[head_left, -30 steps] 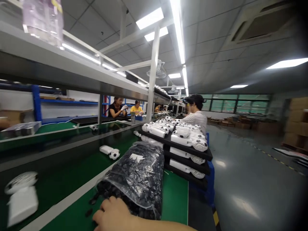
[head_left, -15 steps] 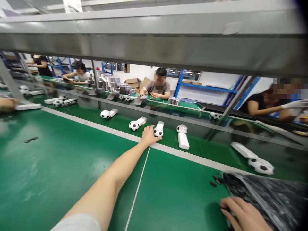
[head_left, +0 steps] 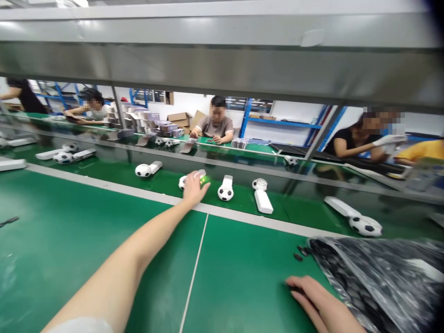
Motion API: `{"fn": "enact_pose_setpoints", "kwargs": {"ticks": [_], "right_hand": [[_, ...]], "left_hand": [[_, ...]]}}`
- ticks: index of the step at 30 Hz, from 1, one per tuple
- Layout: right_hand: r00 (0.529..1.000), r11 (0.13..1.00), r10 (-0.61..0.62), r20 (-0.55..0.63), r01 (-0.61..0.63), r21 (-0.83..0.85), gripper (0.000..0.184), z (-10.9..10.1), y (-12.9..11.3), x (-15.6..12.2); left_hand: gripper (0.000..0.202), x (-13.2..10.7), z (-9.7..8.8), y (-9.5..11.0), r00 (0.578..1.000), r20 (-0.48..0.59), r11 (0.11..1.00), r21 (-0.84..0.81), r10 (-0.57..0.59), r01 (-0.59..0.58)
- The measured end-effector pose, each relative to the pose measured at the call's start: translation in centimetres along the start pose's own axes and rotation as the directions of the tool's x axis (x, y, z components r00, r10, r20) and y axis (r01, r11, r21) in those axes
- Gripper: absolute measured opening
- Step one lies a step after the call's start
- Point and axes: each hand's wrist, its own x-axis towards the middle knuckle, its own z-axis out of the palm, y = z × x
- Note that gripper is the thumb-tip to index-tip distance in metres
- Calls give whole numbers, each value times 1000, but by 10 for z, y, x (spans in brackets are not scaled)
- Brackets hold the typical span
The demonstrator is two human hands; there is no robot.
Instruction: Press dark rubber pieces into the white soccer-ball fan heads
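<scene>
white-handled toy football (head_left: 182, 183) lies on the far green belt (head_left: 243, 206), long axis running ball-left to handle-right, under the left hand (head_left: 196, 188); fingers cup it, clamping unconfirmed. right hand (head_left: 312, 300), farther away, rests beside a clear plastic bag (head_left: 381, 277), grip indeterminate.
</scene>
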Motion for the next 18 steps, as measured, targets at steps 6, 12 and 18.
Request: {"fn": "enact_pose_setpoints", "kwargs": {"ticks": [6,12,18], "right_hand": [[980,994,107,166,-109,5,27,-7,-20,8],[962,987,153,226,-162,21,25,-7,-18,11],[962,985,161,218,-169,18,22,-13,-27,14]], "left_hand": [[46,51,-45,-70,997,-39,989,134,-63,67],[62,80,-69,-135,914,-34,863,318,-404,393],[64,76,-69,-173,804,248,789,481,-540,382]]}}
